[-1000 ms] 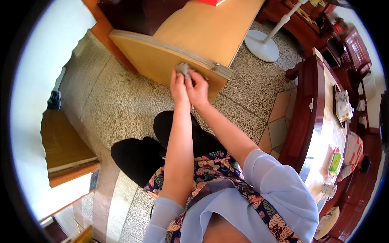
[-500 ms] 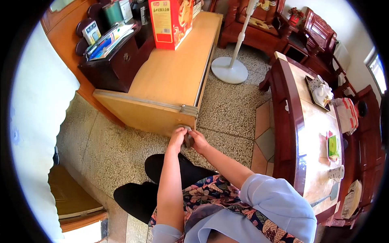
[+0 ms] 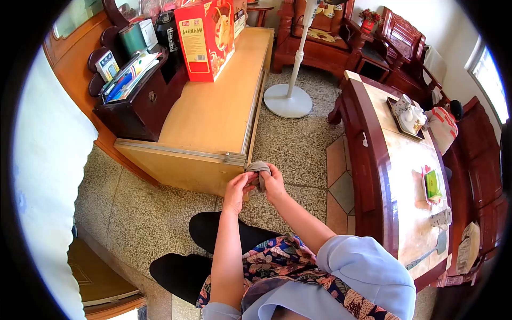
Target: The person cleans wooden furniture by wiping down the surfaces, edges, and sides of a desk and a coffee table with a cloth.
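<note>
A crumpled grey-brown cloth [image 3: 259, 168] is between my two hands, just off the front right corner of a light wooden cabinet [image 3: 213, 114]. My right hand [image 3: 274, 184] grips the cloth from the right, its fingers wrapped round it. On the other side, my left hand [image 3: 236, 191] touches the cloth's left edge with bent fingers; whether it pinches any of the cloth is hard to make out. Part of the cloth hangs down between the hands.
A red box [image 3: 205, 42] and a dark organizer [image 3: 133, 109] stand on the cabinet. Beyond is a white fan base [image 3: 288, 101]. To the right, a long table [image 3: 397, 176] carries a tea tray and cups. A pale curtain [image 3: 48, 160] hangs at left.
Both hands and the cloth have moved slightly up and right, away from the cabinet's corner. More of the cloth shows now. The camera view has shifted, and the room appears further left.
</note>
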A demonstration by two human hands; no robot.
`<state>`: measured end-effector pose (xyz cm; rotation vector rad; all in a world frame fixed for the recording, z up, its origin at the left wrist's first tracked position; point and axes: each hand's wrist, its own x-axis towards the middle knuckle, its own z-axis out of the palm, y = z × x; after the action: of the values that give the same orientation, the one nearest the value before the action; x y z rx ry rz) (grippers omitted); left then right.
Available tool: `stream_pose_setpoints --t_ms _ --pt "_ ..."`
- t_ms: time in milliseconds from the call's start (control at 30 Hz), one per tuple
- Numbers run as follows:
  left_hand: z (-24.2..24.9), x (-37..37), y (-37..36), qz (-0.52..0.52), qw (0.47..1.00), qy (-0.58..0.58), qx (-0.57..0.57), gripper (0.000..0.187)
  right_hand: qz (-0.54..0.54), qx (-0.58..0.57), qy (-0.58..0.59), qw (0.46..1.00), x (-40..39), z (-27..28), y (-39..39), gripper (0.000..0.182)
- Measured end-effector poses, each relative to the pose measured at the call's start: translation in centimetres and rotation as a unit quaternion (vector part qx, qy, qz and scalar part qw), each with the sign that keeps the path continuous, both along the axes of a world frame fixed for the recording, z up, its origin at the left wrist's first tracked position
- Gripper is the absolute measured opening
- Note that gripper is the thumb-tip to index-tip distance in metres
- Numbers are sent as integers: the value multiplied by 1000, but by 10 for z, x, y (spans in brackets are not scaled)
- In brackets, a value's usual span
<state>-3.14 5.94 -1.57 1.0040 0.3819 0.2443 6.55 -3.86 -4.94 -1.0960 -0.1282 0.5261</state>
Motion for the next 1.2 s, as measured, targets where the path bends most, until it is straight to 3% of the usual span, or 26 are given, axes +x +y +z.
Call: stream_pose_setpoints --t_ms 67,167,267,367,500,567,633,767,800,900,1000,1100,1200 --pt "0 4 2 21 1000 13 14 31 -10 -22 12 1000 2 7 6 20" --pt "-7 2 7 61 997 49 22 28 -64 -81 -134 986 29 -35 22 22" --pt "-14 7 15 125 988 94 11 22 30 -107 -130 985 24 7 34 22" --pt "-14 10 17 127 988 87 -9 19 71 -103 -144 982 32 -19 51 22" --pt "-15 13 19 125 988 83 -15 15 203 -306 -75 927 47 -82 47 31" --pt "-15 16 19 136 987 86 -15 16 157 -278 -74 945 42 -115 45 29" --pt "-17 15 19 144 986 87 -16 16 124 -266 -101 951 34 -111 45 29" --pt "-18 15 19 140 987 83 -15 15 166 -287 -78 940 35 -106 25 26" --pt "-17 16 18 142 986 85 -17 15 177 -212 -27 961 33 -114 20 27" --pt "-20 14 19 152 985 78 -16 14 183 -19 73 980 20 -71 -4 30" --pt "-13 13 14 156 984 84 -15 13 102 52 48 992 24 -14 -9 31" --pt "-12 14 12 172 982 73 -28 13 65 111 -32 991 28 60 5 32" --pt "-16 13 14 158 984 70 -36 13 74 -73 -324 940 39 86 32 34"
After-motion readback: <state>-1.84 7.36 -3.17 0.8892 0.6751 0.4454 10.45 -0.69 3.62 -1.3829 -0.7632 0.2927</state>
